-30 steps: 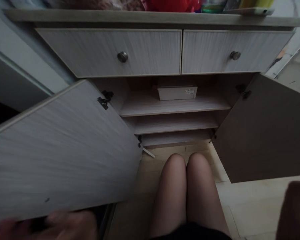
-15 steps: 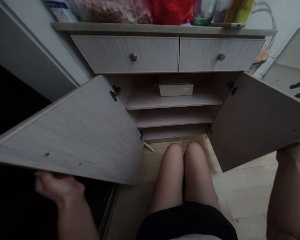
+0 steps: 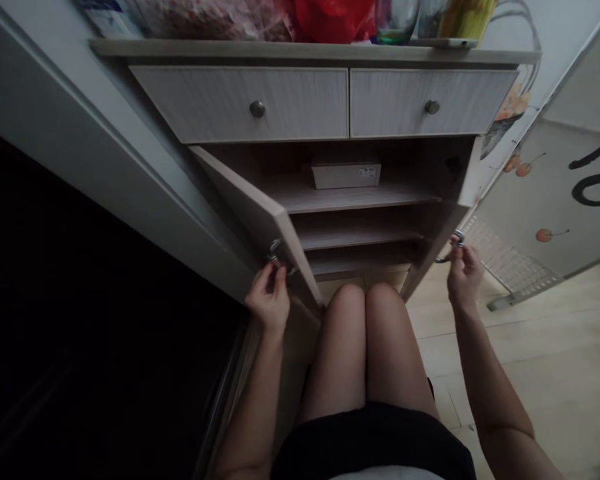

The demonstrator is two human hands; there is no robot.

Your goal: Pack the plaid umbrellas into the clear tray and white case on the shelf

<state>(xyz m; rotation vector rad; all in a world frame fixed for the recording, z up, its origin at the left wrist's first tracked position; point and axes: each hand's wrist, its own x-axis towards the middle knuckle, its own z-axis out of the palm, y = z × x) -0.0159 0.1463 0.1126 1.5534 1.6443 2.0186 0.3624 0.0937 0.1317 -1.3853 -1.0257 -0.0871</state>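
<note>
A pale wood cabinet (image 3: pixel 310 53) stands in front of me with both lower doors partly open. My left hand (image 3: pixel 269 300) pinches the metal ring handle (image 3: pixel 275 253) of the left door (image 3: pixel 253 207). My right hand (image 3: pixel 464 270) grips the ring handle (image 3: pixel 455 241) of the right door (image 3: pixel 445 227). Both doors are swung nearly edge-on towards me. Inside are three shelves; a white box (image 3: pixel 346 175) lies on the top shelf (image 3: pixel 360 198). My bare knees (image 3: pixel 365 300) are just in front of the opening.
Two closed drawers with round knobs (image 3: pixel 257 109) (image 3: pixel 432 107) sit above the doors. Red and patterned bags (image 3: pixel 330 17) and a glass (image 3: pixel 395 17) crowd the cabinet top. A dark opening (image 3: pixel 80 333) lies to the left, a decorated panel (image 3: pixel 555 193) and pale floor to the right.
Both doors have swung inward from wide open to nearly edge-on. My hands moved from the doors' outer edges in to the ring handles.
</note>
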